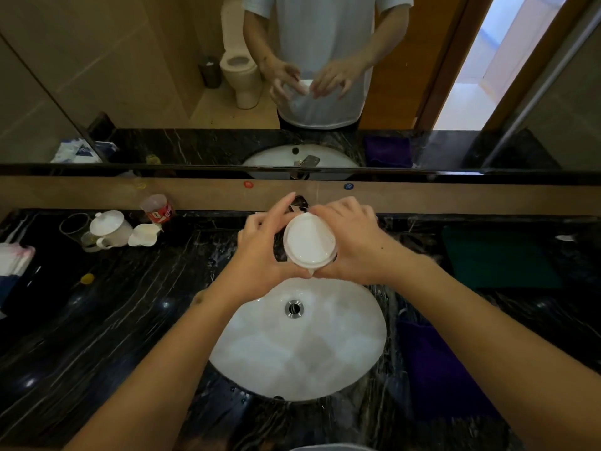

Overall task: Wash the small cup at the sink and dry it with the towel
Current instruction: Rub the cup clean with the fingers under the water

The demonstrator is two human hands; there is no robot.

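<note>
Small cup (pixel 309 239), white, sits between my hands above the sink (pixel 357 346); left hand (pixel 260 249) and right hand (pixel 354 245) curl their fingers around its sides, mouth facing me.

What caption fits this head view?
Both hands, left and right, hold the cup over the sink.

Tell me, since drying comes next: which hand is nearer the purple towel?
Right. The right hand grips the small cup on the side toward the purple towel; the left hand grips its far side.
</note>
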